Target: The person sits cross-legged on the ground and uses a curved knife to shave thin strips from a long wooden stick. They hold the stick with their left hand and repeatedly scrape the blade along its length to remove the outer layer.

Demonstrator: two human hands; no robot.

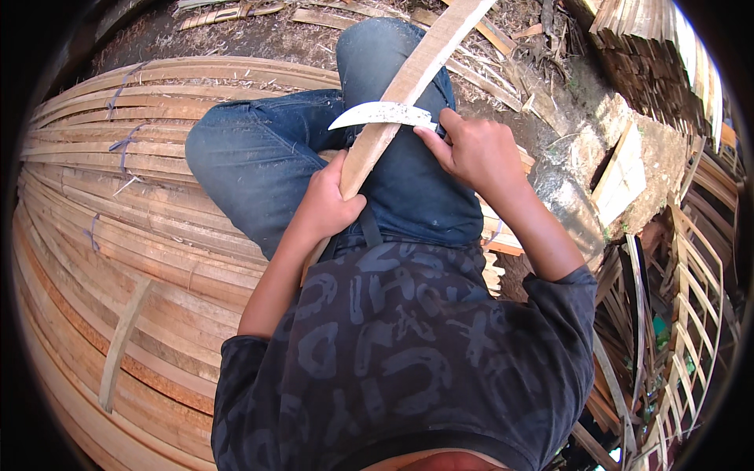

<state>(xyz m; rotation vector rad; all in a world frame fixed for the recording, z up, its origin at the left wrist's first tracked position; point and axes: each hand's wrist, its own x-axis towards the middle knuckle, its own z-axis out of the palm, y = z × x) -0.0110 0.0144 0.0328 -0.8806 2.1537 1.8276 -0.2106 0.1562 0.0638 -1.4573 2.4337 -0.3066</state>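
A long wooden slat [420, 64] slants across my lap, its far end running off the upper edge. My left hand [326, 202] is wrapped round its near part, just above my waist. Across the slat lies a pale, curved knife blade [375, 115], its pointed tip toward the left. The knife's handle is hidden inside my right hand [483, 153], whose fingers are closed on it and whose thumb stretches along near the blade's base. The blade touches or nearly touches the slat's upper face; I cannot tell how deep it sits.
Tied bundles of long slats [149, 177] fill the left side, with a short loose piece [124, 345] across them. A stack of boards [656, 59] stands at the far right, above a concrete block [628, 169]. A wooden lattice [695, 314] leans lower right. Wood scraps litter the ground ahead.
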